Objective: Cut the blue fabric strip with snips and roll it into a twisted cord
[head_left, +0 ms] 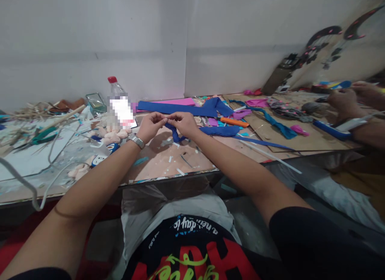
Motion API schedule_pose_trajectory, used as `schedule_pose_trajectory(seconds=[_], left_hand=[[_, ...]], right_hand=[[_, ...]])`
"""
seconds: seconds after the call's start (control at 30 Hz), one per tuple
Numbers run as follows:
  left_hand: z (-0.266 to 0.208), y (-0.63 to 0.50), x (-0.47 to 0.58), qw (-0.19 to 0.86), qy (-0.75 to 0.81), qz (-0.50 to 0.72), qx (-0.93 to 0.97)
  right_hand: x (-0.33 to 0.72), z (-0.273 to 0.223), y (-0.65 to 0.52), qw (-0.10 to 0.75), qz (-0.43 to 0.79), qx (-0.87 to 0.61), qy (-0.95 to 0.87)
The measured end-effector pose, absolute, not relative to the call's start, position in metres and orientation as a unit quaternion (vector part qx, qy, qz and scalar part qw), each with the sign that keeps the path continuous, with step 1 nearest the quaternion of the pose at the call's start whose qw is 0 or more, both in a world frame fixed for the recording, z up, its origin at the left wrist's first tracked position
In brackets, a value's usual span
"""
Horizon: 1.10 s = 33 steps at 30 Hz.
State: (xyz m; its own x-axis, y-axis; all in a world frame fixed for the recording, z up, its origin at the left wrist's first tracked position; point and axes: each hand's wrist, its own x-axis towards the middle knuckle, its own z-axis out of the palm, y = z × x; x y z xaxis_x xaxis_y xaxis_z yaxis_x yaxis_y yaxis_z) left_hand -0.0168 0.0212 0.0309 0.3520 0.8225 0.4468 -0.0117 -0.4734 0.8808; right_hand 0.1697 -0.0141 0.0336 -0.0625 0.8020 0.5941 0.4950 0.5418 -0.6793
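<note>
Over the middle of the worktable [156,167], both hands meet at the fingertips on a strip of blue fabric [173,132]. My left hand [150,128], with a metal watch at the wrist, pinches the strip from the left. From the right, my right hand [184,124] pinches it close to the same spot. A twisted length of the strip hangs below the fingers to the tabletop. More blue fabric [222,131] lies right of my right hand, and a long folded blue band [177,108] stretches behind both hands.
Left are a red-capped bottle [116,86], a phone [122,113], green-handled scissors [43,136], a glue gun [104,153] and its cord. An orange cutter [234,122] and a teal strip [276,123] lie right. Another person's hands [345,101] work at far right, near a second glue gun [333,129].
</note>
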Motion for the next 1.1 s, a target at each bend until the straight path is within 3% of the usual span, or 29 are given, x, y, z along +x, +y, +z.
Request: schedule_pose_trajectory(seconds=[0.4, 0.73, 1.1], left_hand=[[0.030, 0.030, -0.018, 0.452, 0.309, 0.533, 0.645], [0.031, 0.041, -0.021, 0.451, 0.338, 0.589, 0.579], [0.030, 0.031, -0.016, 0.538, 0.291, 0.550, 0.568]], right_hand=[[0.168, 0.030, -0.014, 0.473, 0.195, -0.466, -0.721], [0.176, 0.033, -0.012, 0.387, 0.096, -0.535, -0.745], [0.175, 0.041, -0.019, 0.383, 0.079, -0.540, -0.745]])
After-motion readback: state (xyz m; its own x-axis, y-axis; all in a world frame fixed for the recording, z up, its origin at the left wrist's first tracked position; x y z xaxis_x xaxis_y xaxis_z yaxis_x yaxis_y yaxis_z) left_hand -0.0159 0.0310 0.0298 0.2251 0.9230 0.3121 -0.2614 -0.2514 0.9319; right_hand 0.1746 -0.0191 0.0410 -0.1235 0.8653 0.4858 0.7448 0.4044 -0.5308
